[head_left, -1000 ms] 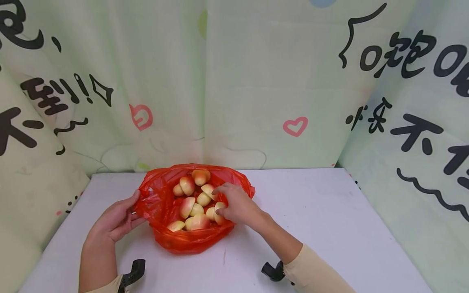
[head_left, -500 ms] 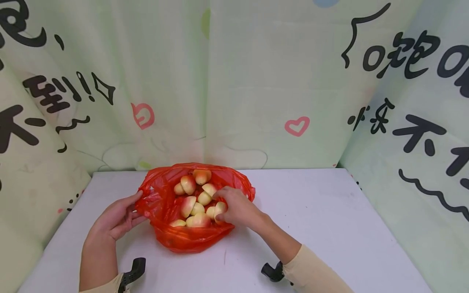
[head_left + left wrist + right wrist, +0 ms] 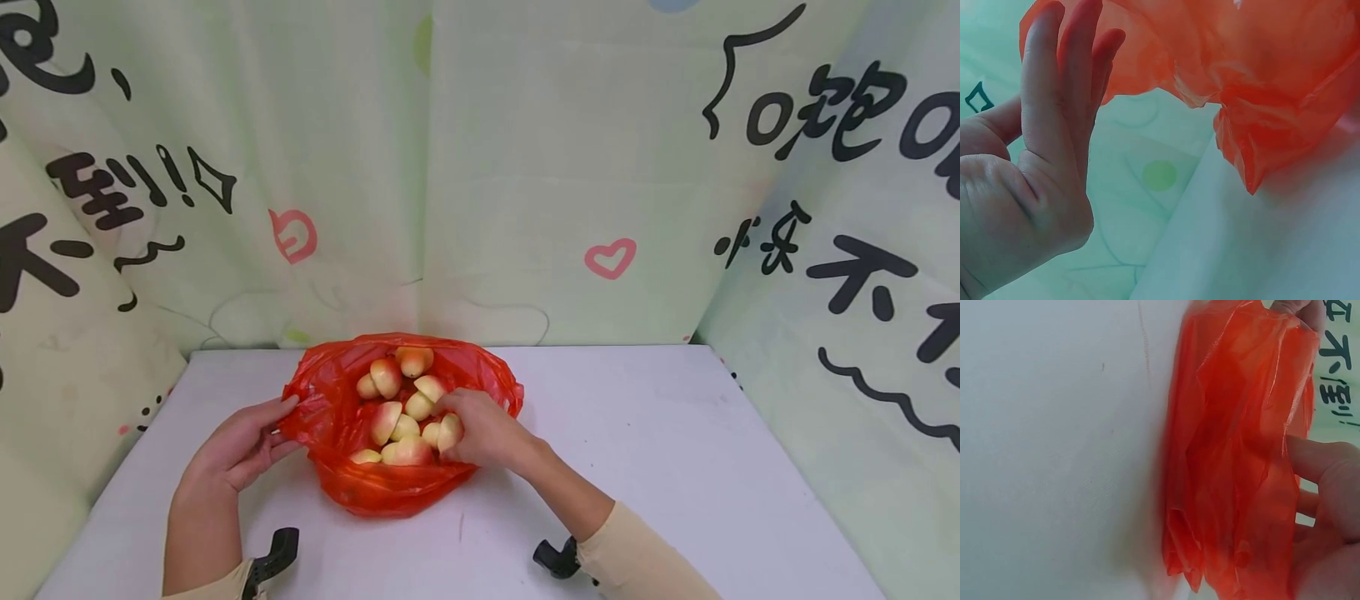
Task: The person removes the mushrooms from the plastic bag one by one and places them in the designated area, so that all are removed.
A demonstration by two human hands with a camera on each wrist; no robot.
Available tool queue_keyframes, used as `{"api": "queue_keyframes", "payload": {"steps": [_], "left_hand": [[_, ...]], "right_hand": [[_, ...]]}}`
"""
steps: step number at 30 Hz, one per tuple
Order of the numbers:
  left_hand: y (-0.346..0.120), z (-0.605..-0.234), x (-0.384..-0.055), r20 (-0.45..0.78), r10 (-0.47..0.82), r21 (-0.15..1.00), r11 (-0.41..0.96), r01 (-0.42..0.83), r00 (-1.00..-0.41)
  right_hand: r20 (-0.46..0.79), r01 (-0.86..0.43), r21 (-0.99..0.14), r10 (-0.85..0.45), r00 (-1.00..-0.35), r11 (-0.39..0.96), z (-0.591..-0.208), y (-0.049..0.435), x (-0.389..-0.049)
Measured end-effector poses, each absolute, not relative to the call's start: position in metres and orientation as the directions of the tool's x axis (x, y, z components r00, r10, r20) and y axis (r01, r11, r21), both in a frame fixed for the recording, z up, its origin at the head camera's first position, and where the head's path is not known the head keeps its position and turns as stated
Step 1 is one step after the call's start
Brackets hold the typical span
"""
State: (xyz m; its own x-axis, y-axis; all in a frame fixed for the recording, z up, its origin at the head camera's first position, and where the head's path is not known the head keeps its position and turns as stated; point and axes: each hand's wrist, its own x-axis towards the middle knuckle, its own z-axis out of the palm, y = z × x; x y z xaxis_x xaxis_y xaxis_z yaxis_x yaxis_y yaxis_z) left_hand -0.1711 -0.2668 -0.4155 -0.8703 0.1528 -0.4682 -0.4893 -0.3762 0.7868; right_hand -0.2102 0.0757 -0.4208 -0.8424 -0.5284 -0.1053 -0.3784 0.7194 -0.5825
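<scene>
A red plastic bag (image 3: 375,492) lies on the table with its mouth spread wide. Several mushrooms (image 3: 386,377) with pale stalks and reddish-yellow caps lie inside it. My left hand (image 3: 243,450) holds the bag's left rim, the thumb side at the edge and the other fingers against its outside. In the left wrist view the fingers (image 3: 1044,81) of that hand reach up along the plastic. Over the right rim, my right hand (image 3: 491,429) reaches in and grips the rightmost mushroom (image 3: 450,432). Its fingertips are partly hidden, and the right wrist view shows the bag's outer side in front of them.
The white table (image 3: 637,467) carries the bag near its back edge. A pale green curtain (image 3: 495,167) with black lettering stands behind and at both sides. Black mounts (image 3: 557,558) sit on both wrists, by beige sleeves (image 3: 645,554).
My right hand has sunk a little into the bag, and its fingers have drawn in round the rightmost mushroom. The left hand keeps its hold, and the front rim has risen slightly.
</scene>
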Motion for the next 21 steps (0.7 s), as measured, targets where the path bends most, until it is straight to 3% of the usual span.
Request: {"api": "queue_keyframes", "payload": {"steps": [21], "left_hand": [[-0.2679, -0.4162, -0.1702, -0.457, 0.170, 0.787, -0.381, -0.486, -0.873]], "right_hand": [[-0.086, -0.428, -0.526, -0.546, -0.833, 0.735, -0.4258, 0.0742, -0.2088]]}}
